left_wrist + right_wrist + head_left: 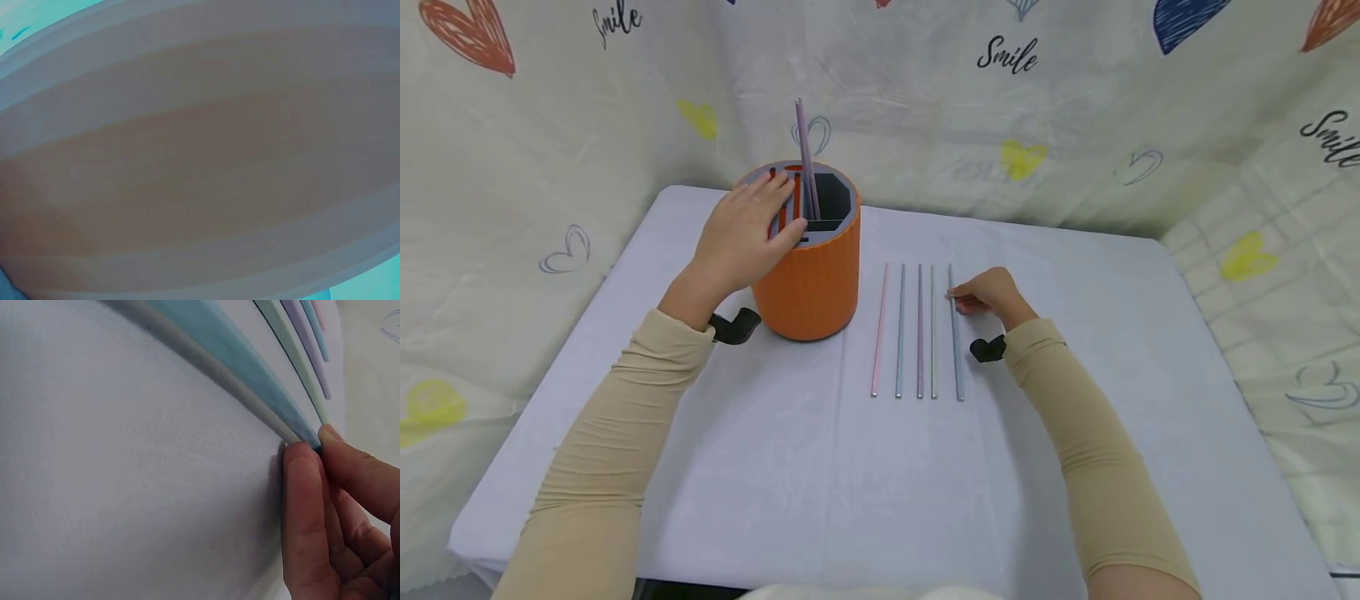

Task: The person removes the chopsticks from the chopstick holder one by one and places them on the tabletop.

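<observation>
My left hand (748, 225) rests on the left of the top of an orange round pen holder (808, 287), fingers laid over its grey divided top and thumb at the near edge. The holder's wall (200, 162) fills the left wrist view, very close and blurred. With thumb and fingertips, my right hand (988, 293) pinches the far end of a blue pencil (957, 358), the rightmost of a row on the table. In the right wrist view this pencil (250, 369) runs up to the left from the fingertips (300, 450), lying along the white cloth.
Left of the blue pencil lie a green pencil (934, 333), a purple pencil (920, 333), another blue pencil (900, 333) and a pink pencil (879, 333), roughly parallel. Light purple pencils (806, 154) stand in the holder. A white cloth covers the table (820, 467); a printed curtain (910, 108) hangs behind.
</observation>
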A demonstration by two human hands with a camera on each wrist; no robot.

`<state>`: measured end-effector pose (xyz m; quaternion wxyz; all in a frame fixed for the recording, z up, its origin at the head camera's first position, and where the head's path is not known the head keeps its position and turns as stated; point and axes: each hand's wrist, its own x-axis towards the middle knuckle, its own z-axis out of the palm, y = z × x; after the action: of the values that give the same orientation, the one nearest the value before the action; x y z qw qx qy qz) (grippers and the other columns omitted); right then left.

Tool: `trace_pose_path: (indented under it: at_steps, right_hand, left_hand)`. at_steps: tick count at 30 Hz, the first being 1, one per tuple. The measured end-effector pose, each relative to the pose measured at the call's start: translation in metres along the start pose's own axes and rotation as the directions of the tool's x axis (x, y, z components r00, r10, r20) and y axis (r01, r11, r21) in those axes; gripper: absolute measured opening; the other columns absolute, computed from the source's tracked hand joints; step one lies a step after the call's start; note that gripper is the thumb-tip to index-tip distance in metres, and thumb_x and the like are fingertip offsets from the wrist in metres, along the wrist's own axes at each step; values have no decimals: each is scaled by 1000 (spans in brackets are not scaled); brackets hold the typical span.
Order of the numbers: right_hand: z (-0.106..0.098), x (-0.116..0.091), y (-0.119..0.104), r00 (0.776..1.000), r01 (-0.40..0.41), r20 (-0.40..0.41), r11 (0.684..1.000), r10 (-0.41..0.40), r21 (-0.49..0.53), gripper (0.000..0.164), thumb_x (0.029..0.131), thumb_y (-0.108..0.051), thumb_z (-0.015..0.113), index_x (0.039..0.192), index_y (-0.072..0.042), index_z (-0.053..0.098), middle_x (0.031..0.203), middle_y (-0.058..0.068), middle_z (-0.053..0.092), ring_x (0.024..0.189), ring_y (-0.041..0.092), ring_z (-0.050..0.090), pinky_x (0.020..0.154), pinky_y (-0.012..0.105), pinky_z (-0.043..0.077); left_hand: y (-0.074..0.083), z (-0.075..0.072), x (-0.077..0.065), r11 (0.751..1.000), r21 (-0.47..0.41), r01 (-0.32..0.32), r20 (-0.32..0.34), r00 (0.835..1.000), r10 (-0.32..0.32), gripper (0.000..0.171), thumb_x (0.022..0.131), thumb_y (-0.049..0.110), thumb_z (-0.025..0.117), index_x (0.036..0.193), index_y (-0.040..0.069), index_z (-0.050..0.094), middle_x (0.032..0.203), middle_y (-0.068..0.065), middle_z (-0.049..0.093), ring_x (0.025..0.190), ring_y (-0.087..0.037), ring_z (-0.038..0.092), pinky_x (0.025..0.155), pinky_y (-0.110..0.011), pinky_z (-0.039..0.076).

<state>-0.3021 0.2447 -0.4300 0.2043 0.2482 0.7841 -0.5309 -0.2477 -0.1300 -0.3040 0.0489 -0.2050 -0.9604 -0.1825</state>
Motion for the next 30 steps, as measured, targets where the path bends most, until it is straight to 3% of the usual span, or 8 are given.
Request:
trace_pose_path:
  at_steps: [7,12,15,18,30]
  right_hand:
    - [0,-1,-1,999,-24,-29,999,25,36,22,83,-8,79,92,-2,60,54,-1,67,47,7,65,55,18,58]
    - [-5,-4,-5,991,96,-108,990,-84,107,29,85,-12,78,109,3,71,59,-4,70,54,6,69,59,18,59]
    - [-4,-7,-10,984,153,-116,967,-132,203,39,86,-14,77,121,2,69,66,-6,72,63,6,72,65,19,60]
    - [0,-13,-20,983,178,-89,939,-158,295,41,87,-15,76,124,0,68,75,-4,74,71,8,74,72,21,61]
    - [34,-48,-87,930,336,-15,830,-368,444,16,86,-8,75,101,-1,74,83,3,75,77,13,74,77,24,62]
  left_hand:
    - [0,-1,0,1000,3,-3,-1,1000,3,64,104,43,36,156,6,31,164,-12,28,154,-33,19,128,-49,13]
    - [1,-2,-1,1000,7,0,3,1000,0,64,104,43,36,156,6,31,164,-12,27,154,-33,19,128,-49,13]
    - [0,-2,-1,1000,7,-1,3,1000,1,64,104,43,36,156,6,31,164,-12,28,154,-33,19,128,-48,13]
    - [0,-2,-1,1000,9,-3,7,1000,2,64,104,43,36,156,6,31,164,-12,27,155,-32,19,128,-48,13]
    - [-2,1,0,1000,9,-3,1,1000,3,64,104,43,37,156,6,31,164,-12,28,154,-33,19,129,-48,13]
